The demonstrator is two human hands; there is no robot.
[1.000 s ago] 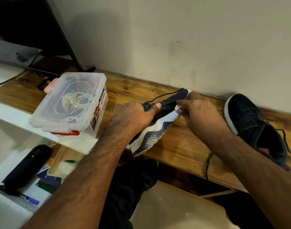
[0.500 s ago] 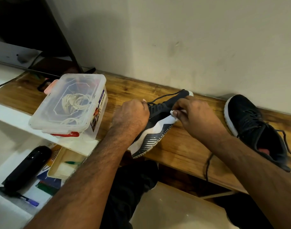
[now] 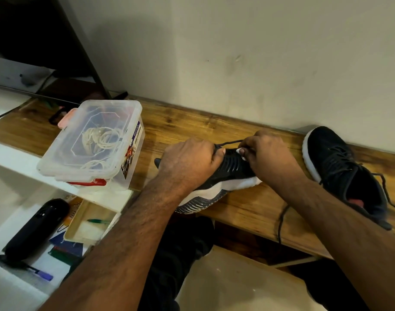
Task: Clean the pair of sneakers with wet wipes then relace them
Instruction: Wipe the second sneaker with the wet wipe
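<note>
- The left hand (image 3: 188,163) curls over the upper of a black sneaker (image 3: 227,170) at the centre of the view, gripping it; the thumb lies along the top.
- The right hand (image 3: 266,158), just at 3 o'clock of the left, pinches a small white wet wipe (image 3: 240,151) against the shoe's upper; only a scrap of the wipe shows between thumb and fingers.
- The held sneaker lies tilted, its white midsole and striped sole (image 3: 201,202) facing the camera and overhanging the front edge of the wooden shelf (image 3: 248,207).
- A black lace (image 3: 231,142) runs from the left thumb to the right fingers; which eyelets it passes through cannot be made out.
- The second black sneaker (image 3: 340,167) rests at 3 o'clock, apart from the hands, toe near the wall (image 3: 236,52); the right forearm covers its heel, and its lace trails toward the frame's right edge.
- Another lace (image 3: 280,223) hangs over the shelf's front edge at 5 o'clock.
- A clear lidded plastic box (image 3: 91,144) sits at 9 o'clock of the hands, near the shelf's left front corner, with bare wood between it and the left hand; pale cord is coiled inside.
- Bare shelf lies at 12 o'clock, between the hands and the wall.
- Below at 8 o'clock lie a black oblong object (image 3: 35,227), hard to identify, a shallow tray (image 3: 80,230) with a green pen (image 3: 97,221), and a purple pen (image 3: 43,274).
</note>
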